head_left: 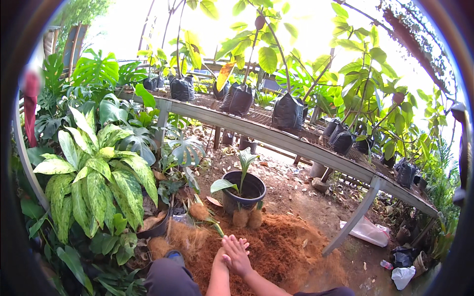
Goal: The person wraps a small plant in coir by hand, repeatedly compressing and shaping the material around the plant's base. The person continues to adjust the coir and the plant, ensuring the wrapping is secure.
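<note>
My left hand point(221, 257) and my right hand point(239, 256) are pressed palm against palm, fingers stretched out, with nothing visible between them. The right hand covers much of the left. Below them spreads a heap of loose reddish-brown coir point(276, 246). Just past my fingertips a green stalk point(217, 228) lies slanting to the upper left; whether it touches them I cannot tell. Beyond the heap stands a black plastic pot point(252, 197) with a young leafy plant point(243, 170) in it. Two brown fibrous lumps point(247, 218) sit against the pot's near side.
On the left grows a large variegated plant point(98, 177), with coir fibre point(185, 239) near its base. A long bench point(276, 135) carries black-bagged saplings point(288, 111); its slanting leg point(353, 217) stands right of the heap. White plastic bags point(368, 232) lie beyond that leg.
</note>
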Tool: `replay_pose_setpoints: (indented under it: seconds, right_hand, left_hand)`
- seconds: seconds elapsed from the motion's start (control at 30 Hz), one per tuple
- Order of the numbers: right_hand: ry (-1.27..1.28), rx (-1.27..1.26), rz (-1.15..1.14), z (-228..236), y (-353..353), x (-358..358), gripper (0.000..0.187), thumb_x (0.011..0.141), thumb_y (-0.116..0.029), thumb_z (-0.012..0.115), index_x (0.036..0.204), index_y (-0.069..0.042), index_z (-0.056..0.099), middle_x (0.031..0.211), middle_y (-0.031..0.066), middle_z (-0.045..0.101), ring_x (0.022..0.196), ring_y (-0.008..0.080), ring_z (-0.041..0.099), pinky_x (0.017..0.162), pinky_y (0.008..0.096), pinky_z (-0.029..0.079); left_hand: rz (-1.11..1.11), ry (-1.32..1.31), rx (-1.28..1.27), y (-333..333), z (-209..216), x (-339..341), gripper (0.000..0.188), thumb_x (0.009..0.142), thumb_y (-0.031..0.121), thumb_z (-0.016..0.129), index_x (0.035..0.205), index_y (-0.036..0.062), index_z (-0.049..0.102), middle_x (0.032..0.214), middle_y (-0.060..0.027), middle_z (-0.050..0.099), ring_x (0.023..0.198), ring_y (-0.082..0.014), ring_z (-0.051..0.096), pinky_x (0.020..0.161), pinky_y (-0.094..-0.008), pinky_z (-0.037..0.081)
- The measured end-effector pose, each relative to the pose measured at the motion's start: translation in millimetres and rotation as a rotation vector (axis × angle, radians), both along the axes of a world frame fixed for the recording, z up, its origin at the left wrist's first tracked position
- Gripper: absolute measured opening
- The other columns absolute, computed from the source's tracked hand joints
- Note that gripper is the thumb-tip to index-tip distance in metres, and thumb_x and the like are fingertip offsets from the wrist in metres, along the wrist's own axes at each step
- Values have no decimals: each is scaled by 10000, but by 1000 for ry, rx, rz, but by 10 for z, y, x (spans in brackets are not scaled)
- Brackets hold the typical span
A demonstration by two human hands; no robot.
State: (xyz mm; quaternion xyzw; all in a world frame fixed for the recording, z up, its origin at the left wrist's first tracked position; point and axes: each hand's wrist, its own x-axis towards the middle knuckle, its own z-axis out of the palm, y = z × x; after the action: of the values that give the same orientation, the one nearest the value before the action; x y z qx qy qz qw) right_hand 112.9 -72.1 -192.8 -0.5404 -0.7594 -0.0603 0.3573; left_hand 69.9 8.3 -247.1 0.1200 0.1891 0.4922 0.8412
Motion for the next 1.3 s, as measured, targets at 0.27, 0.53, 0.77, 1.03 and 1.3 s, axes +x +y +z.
replay_pose_setpoints:
  seconds: [0.27, 0.53, 0.77, 1.03, 1.3]
  right_hand:
    - [170, 116, -275, 286, 124, 168, 500, 1097, -295, 425, 1523, -34, 465, 1614, 174, 393, 1560, 362, 237, 1262, 564, 76]
    - [83, 237, -187, 461, 53, -30, 370, 1053, -241, 515, 1363, -54, 592, 1475, 181, 498, 1435, 374, 409, 1229, 555, 217]
    - [592, 251, -153, 607, 213, 221, 328, 1063, -233, 480, 1035, 7, 702, 1043, 144, 717, 1023, 286, 668, 939, 411, 504]
    - [1345, -186, -424, -538, 640, 1493, 520, 1107, -413, 419, 877, -40, 701, 822, 43, 708, 749, 127, 635, 672, 304, 500]
    - [407, -1019, -718, -2721, 182, 1140, 692, 969, -470, 584, 1533, -127, 376, 1664, 281, 145, 1494, 517, 240, 1142, 640, 346]
  left_hand:
    - [-58, 18, 4, -70, 500, 17, 498, 996, 383, 700, 1216, -62, 664, 1180, -150, 705, 1029, -230, 696, 913, -327, 565]
    - [-74, 53, -96, 80, 368, -77, 506, 954, 608, 656, 885, 106, 663, 801, -21, 660, 715, -149, 648, 632, -286, 554]
    - [-118, -70, -122, -62, 479, -58, 462, 974, 470, 706, 685, 216, 450, 544, 75, 349, 395, -106, 329, 370, -275, 241]
    - [-189, 178, -89, -276, 575, -12, 489, 956, 495, 666, 647, 187, 446, 551, 48, 376, 407, -104, 332, 406, -287, 240]
    - [-116, 343, 34, -275, 274, 236, 593, 1084, 564, 326, 989, 68, 636, 761, -53, 592, 645, -193, 556, 609, -356, 490]
